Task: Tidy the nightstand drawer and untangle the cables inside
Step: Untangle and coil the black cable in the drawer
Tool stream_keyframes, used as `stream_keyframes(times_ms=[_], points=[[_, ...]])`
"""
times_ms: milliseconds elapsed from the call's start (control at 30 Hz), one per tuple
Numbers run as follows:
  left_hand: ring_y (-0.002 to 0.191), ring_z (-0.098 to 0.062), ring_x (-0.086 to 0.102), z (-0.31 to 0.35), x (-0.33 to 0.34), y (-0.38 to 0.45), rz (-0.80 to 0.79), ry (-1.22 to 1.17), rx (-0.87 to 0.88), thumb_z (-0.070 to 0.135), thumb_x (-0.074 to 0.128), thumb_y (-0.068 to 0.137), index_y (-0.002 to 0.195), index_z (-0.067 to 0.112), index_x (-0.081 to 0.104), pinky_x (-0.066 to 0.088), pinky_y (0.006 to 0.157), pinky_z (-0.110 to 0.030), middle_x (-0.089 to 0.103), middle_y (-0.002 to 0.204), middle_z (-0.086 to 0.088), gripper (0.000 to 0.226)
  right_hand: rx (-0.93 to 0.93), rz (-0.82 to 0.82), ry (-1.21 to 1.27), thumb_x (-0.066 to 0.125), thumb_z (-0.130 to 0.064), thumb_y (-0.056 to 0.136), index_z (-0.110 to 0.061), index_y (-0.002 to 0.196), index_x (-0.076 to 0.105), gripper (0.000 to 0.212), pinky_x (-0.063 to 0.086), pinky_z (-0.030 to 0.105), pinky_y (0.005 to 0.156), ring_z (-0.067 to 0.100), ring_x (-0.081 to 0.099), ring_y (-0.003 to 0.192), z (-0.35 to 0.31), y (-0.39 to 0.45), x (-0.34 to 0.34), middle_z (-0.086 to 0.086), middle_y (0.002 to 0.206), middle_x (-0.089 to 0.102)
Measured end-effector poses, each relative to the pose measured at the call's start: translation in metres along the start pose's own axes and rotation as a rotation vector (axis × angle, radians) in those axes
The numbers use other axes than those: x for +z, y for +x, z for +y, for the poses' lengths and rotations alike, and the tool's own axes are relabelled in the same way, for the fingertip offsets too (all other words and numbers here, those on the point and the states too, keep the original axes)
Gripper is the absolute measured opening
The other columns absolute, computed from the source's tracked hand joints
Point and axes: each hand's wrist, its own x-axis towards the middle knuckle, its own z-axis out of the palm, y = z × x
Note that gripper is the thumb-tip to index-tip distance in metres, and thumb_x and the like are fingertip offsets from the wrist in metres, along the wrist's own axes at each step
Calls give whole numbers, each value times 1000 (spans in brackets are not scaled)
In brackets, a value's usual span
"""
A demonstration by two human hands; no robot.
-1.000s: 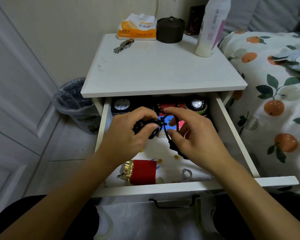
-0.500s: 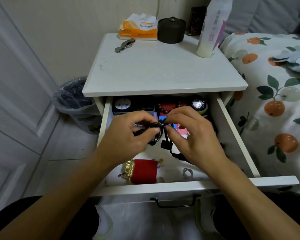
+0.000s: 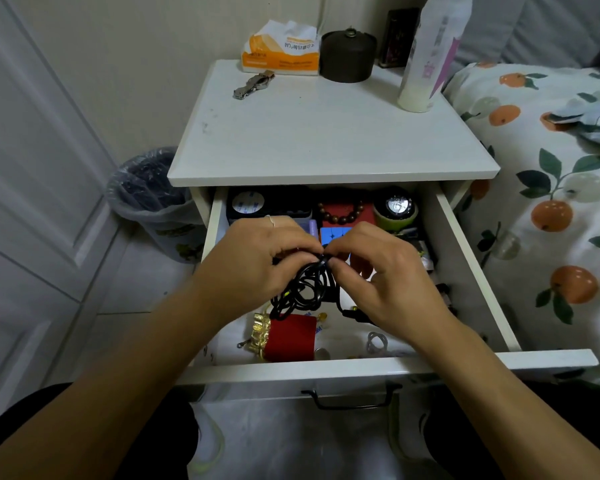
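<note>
The white nightstand drawer stands pulled out. Above its middle, my left hand and my right hand meet fingertip to fingertip, both pinching a tangled black cable. Loose loops of the cable hang below my fingers, and one plug end trails under my right palm. Inside the drawer lie a red pouch with gold trim, a bead bracelet on a red box, a blue cube, a black box and a round green-rimmed thing.
On the nightstand top stand a tissue pack, a dark round jar, a tall white bottle and a metal watch. A lined bin sits left; the bed is right.
The cable bundle has come loose from my left hand's grip and its loops now hang down lower between my hands. Both hands stayed close together over the drawer.
</note>
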Motion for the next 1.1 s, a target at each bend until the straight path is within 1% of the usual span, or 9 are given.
stream_keyframes(times_ms=[133,267,367,467,633,767,900,1000,1100], points=[[80,-6,70,3,10,-3,106,-210,-211,2,71,86,94,9,77,55,76,-17,75,87,-1,12,1,7,53,62,-11,92,-12,92,65,3,42,28,62,10,50,70,-1,1,-1,-5,83,51],[77,-8,71,7,18,4,133,-522,-576,5,70,86,88,15,76,54,75,-19,75,82,1,12,-19,33,83,62,-8,90,-12,88,63,5,38,17,64,9,51,71,0,3,-4,-6,82,50],[70,-9,69,8,20,4,66,-649,-707,8,66,90,88,12,74,51,69,-22,72,72,2,9,-47,24,42,62,-7,91,-10,95,67,6,39,15,66,9,52,70,4,1,-5,-2,87,55],[67,-15,66,9,21,3,34,-589,-674,8,64,92,86,12,71,54,70,-30,68,67,-10,10,-99,9,-20,66,-6,90,-10,108,70,19,46,20,68,9,54,72,10,-1,-7,1,98,61],[62,-3,66,11,21,-2,63,-519,-576,5,67,89,83,19,68,50,62,-13,68,61,10,15,-218,118,-69,67,-5,89,-5,101,75,14,53,34,63,17,64,77,12,1,-7,5,92,68],[65,-4,66,8,19,-6,94,-430,-491,10,69,89,87,18,69,51,61,-15,68,68,7,8,-66,147,84,71,0,82,-7,92,76,13,51,31,61,14,63,70,8,-2,-7,3,81,69],[78,-9,65,3,13,-10,-46,-56,-176,18,65,87,95,14,72,56,71,-34,70,88,3,11,33,51,148,72,-2,82,-8,91,79,12,53,30,60,10,66,68,4,-6,-4,1,80,73],[76,-14,66,0,8,-8,-99,117,-9,19,65,86,97,13,75,57,64,-38,72,88,1,16,1,26,110,71,-3,83,-6,95,78,14,54,30,62,10,68,69,3,-6,0,1,83,75],[69,-9,66,-4,7,-7,24,48,-62,13,70,85,94,11,76,56,64,-32,73,79,0,10,48,79,167,69,-6,84,-8,96,78,15,56,31,63,10,70,69,4,-4,2,0,81,76]])
